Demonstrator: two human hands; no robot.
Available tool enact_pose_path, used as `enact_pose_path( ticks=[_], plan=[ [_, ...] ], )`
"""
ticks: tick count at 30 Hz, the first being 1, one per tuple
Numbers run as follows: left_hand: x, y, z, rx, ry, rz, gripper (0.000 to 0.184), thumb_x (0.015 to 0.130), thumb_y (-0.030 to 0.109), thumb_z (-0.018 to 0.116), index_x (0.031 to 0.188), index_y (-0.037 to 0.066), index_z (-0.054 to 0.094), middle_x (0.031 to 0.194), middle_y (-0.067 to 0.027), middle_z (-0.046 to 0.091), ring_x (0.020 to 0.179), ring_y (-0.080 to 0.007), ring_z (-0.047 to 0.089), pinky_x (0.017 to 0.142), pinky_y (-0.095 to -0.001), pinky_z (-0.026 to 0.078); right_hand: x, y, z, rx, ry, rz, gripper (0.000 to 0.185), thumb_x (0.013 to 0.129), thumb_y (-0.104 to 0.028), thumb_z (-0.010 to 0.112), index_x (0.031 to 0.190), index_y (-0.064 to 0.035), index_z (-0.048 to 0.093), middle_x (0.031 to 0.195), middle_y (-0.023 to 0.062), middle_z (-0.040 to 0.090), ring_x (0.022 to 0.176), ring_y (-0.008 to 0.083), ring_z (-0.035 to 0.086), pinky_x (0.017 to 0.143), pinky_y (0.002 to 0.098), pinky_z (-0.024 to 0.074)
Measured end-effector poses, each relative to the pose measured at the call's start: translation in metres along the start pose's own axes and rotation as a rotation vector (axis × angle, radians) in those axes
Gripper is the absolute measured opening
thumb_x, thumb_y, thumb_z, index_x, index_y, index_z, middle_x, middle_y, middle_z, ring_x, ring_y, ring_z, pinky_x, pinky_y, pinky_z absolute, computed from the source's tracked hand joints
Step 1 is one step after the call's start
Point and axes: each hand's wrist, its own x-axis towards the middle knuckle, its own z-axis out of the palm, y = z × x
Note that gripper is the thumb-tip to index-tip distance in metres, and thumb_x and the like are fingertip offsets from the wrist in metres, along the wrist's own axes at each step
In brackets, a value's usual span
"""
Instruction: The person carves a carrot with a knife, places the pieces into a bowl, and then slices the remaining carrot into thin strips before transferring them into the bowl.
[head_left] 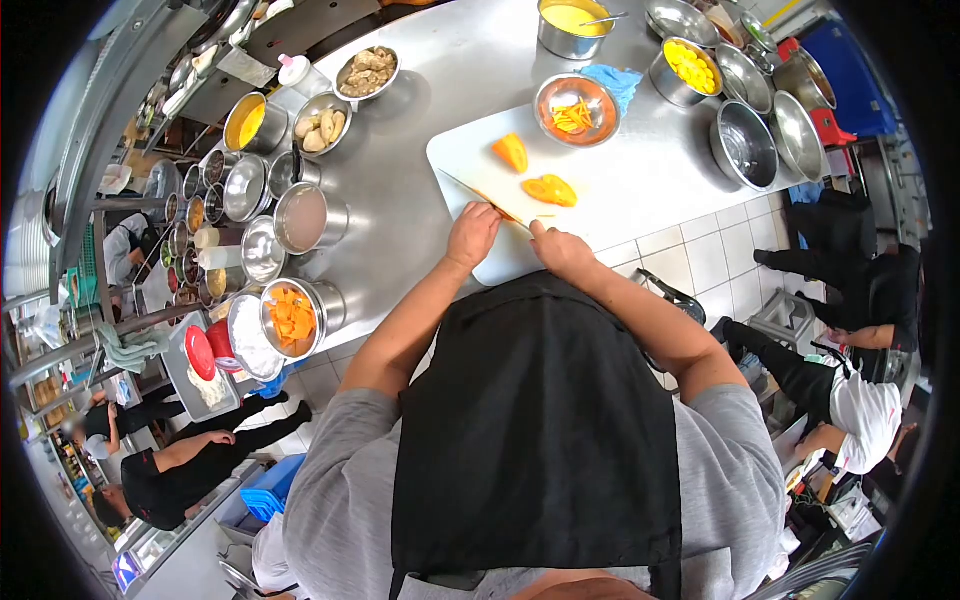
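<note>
My right hand (pixel 562 250) is closed round the handle of a kitchen knife (pixel 462 184), whose blade points away to the upper left over the white cutting board (pixel 450 150). Beside the blade, my left hand (pixel 475 233) has its fingers curled down on a piece of carrot (pixel 508 214), mostly hidden by the fingers and the knife. Two larger carrot chunks, one upright-looking (pixel 510 152) and one cut carrot chunk (pixel 550 190), lie farther up the board. Just past the board's far edge stands a metal bowl (pixel 545 125) with thin carrot strips (pixel 573 117).
A blue cloth (pixel 615 85) lies by the strip bowl. At right are a pot of yellow slices (pixel 692 68) and several metal bowls (pixel 745 145). Along the left stand a pot of orange pieces (pixel 291 318) and more containers. Other people (pixel 865 400) are on both sides.
</note>
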Motion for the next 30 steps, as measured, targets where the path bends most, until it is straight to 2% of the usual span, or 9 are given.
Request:
enact_pose_path(
  ticks=[5, 8, 11, 14, 17, 22, 27, 29, 30],
  plan=[
    [-0.001, 0.001, -0.004, -0.026, 0.016, 0.023, 0.008, 0.085, 0.006, 0.067, 0.093, 0.004, 0.068, 0.099, -0.0113, 0.065, 0.098, -0.0332, 0.059, 0.088, -0.0431, 0.051, 0.017, 0.008, 0.021, 0.037, 0.066, -0.032, 0.021, 0.102, -0.024, 0.049, 0.110, -0.0039, 0.048, 0.086, 0.0229, 0.069, 0.079, 0.0426, 0.071, 0.068, 0.0527, 0.0571],
    [0.000, 0.005, -0.008, -0.038, 0.037, 0.026, 0.008, 0.084, 0.005, 0.068, 0.092, 0.003, 0.068, 0.098, -0.0113, 0.065, 0.097, -0.0333, 0.059, 0.088, -0.0432, 0.051, 0.016, 0.006, 0.011, -0.032, 0.108, -0.070, 0.023, 0.100, -0.023, 0.054, 0.111, -0.0040, 0.046, 0.081, 0.0217, 0.068, 0.071, 0.0398, 0.069, 0.064, 0.0521, 0.0563],
    [-0.001, 0.001, -0.006, -0.002, -0.006, 0.019, 0.009, 0.084, 0.005, 0.068, 0.093, 0.004, 0.068, 0.098, -0.0110, 0.066, 0.097, -0.0331, 0.059, 0.088, -0.0431, 0.051, 0.003, 0.001, 0.003, -0.020, 0.066, -0.065, 0.023, 0.100, -0.023, 0.054, 0.110, -0.0038, 0.047, 0.081, 0.0216, 0.068, 0.070, 0.0393, 0.069, 0.062, 0.0518, 0.0561],
    [-0.002, -0.001, -0.006, -0.040, 0.033, 0.045, 0.010, 0.083, 0.005, 0.068, 0.093, 0.004, 0.068, 0.097, -0.0105, 0.066, 0.096, -0.0330, 0.060, 0.087, -0.0429, 0.051, 0.002, -0.002, 0.003, -0.002, -0.030, 0.009, 0.021, 0.101, -0.023, 0.050, 0.110, -0.0037, 0.048, 0.085, 0.0225, 0.069, 0.077, 0.0410, 0.071, 0.067, 0.0514, 0.0576],
    [-0.003, -0.005, -0.003, -0.009, 0.032, 0.043, 0.010, 0.083, 0.005, 0.068, 0.093, 0.003, 0.068, 0.097, -0.0110, 0.066, 0.095, -0.0328, 0.060, 0.087, -0.0427, 0.051, 0.013, 0.007, 0.023, 0.000, 0.021, 0.013, 0.022, 0.101, -0.023, 0.052, 0.109, -0.0037, 0.048, 0.085, 0.0222, 0.069, 0.075, 0.0400, 0.071, 0.064, 0.0499, 0.0579],
    [-0.001, -0.005, -0.001, -0.029, 0.044, 0.040, 0.010, 0.086, 0.007, 0.068, 0.095, 0.003, 0.069, 0.101, -0.0119, 0.069, 0.098, -0.0342, 0.061, 0.089, -0.0434, 0.050, 0.018, 0.011, 0.018, 0.030, 0.087, -0.077, 0.023, 0.101, -0.025, 0.053, 0.109, -0.0037, 0.048, 0.088, 0.0225, 0.069, 0.072, 0.0406, 0.070, 0.063, 0.0508, 0.0573],
    [0.009, 0.003, -0.004, -0.035, 0.049, 0.064, 0.011, 0.086, 0.007, 0.068, 0.097, 0.004, 0.071, 0.102, -0.0117, 0.070, 0.100, -0.0330, 0.062, 0.090, -0.0423, 0.051, 0.001, 0.006, 0.007, 0.098, 0.187, 0.024, 0.025, 0.100, -0.025, 0.056, 0.107, -0.0028, 0.048, 0.087, 0.0234, 0.068, 0.072, 0.0418, 0.069, 0.063, 0.0519, 0.0564],
    [0.020, 0.021, -0.011, -0.151, 0.130, -0.092, 0.012, 0.087, 0.007, 0.067, 0.099, 0.003, 0.070, 0.100, -0.0109, 0.069, 0.097, -0.0323, 0.062, 0.089, -0.0416, 0.051, -0.007, 0.011, 0.004, 0.119, 0.218, 0.059, 0.026, 0.099, -0.025, 0.057, 0.106, -0.0026, 0.047, 0.088, 0.0240, 0.068, 0.072, 0.0427, 0.069, 0.064, 0.0525, 0.0561],
    [0.031, 0.031, -0.017, -0.152, 0.125, -0.085, 0.012, 0.087, 0.007, 0.067, 0.099, 0.003, 0.070, 0.100, -0.0109, 0.069, 0.097, -0.0323, 0.062, 0.089, -0.0416, 0.051, -0.010, 0.013, 0.003, 0.136, 0.206, 0.071, 0.026, 0.099, -0.026, 0.057, 0.106, -0.0024, 0.048, 0.087, 0.0246, 0.068, 0.074, 0.0434, 0.069, 0.065, 0.0531, 0.0555]
  ],
)
